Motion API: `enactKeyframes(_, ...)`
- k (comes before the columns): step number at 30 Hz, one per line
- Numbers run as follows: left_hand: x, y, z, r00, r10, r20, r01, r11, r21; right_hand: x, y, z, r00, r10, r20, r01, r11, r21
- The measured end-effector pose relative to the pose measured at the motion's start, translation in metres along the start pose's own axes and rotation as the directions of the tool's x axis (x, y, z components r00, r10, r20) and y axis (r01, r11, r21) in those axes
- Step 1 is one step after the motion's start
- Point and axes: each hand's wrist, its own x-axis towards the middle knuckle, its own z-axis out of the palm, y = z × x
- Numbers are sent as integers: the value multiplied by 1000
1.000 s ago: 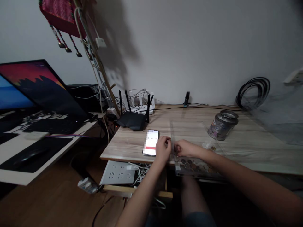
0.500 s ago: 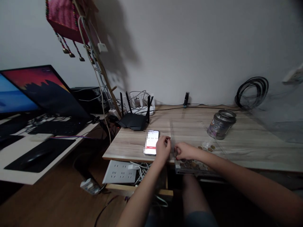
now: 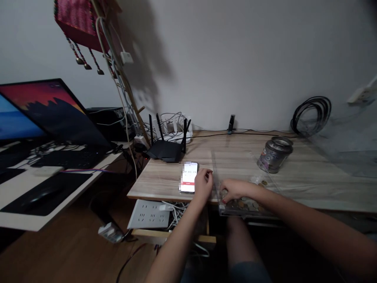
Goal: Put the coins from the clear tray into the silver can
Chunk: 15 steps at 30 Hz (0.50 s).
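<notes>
A clear shallow plastic box sits at the front edge of the table, with several coins lying in it. My right hand reaches into its left part, fingers bent down and closed towards the thumb at the coins; whatever they grip is too small to make out. To the left of the box, my left hand rests beside a lit phone showing a timer. Its fingers are curled inward, and their contents, if any, are hidden.
A grey metal tin stands behind the box on the right. A black router is at the back left. Below the table edge, an open drawer holds a power strip and cables. A laptop stands on the left desk.
My right hand has moved slightly right and down, away from my left hand and deeper among the coins. My left hand stays beside the phone.
</notes>
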Motion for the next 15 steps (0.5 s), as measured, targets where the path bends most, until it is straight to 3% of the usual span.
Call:
enactKeyframes(6, 0, 0, 0, 1000, 2, 11, -2, 1000, 9, -2, 12, 12, 991, -120, -52, 128, 966, 226)
enactKeyframes(11, -1, -1, 0, 1000, -23, -4, 23, 999, -35, -4, 9, 28, 987, -134, -89, 156, 934, 322)
enactKeyframes(13, 0, -2, -1, 998, -67, -10, 66, 995, -78, -11, 12, 16, 987, -94, -131, 137, 919, 369)
enactKeyframes(15, 0, -4, -1, 993, -117, -8, 115, 986, -124, -25, 28, -14, 981, -36, -191, 114, 903, 414)
